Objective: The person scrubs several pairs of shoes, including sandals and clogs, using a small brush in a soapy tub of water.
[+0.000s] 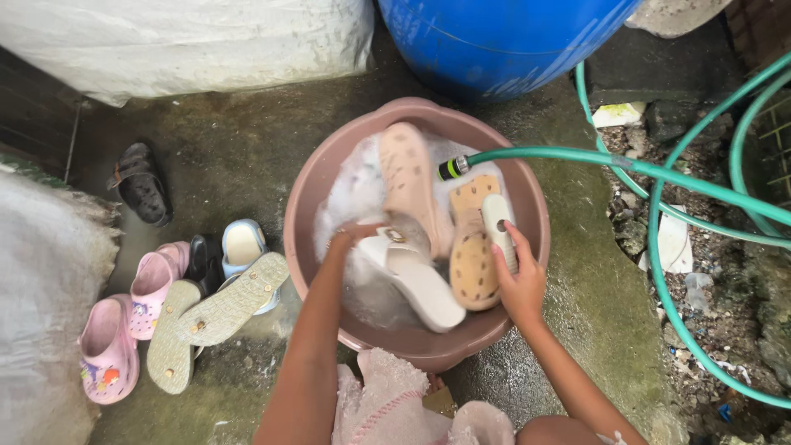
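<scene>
1. Head view: a round pinkish-brown plastic basin point(306, 198) sits on wet, mossy concrete, holding soapy water, so the footwear in it lies half sunk in foam.
2. The left hand point(350, 239) is down in the suds, fingers closed on the strap end of a white slipper point(416, 280), which it keeps tilted above the water; the slipper looks smooth and moulded.
3. The right hand point(519, 284) is clamped around a white scrubbing brush point(497, 227) and presses it against a tan sandal point(472, 251) turned sole up, its underside dotted with small studs.
4. A beige perforated clog point(409, 181) leans against the far wall of the basin.
5. A green hose point(577, 156) hangs its nozzle over the rim, so water would fall into the basin.
6. Left of the basin lie pink clogs point(107, 346), ribbed flip-flops point(231, 301) sole up and a black sandal point(142, 185); a blue barrel point(494, 41) stands behind.
</scene>
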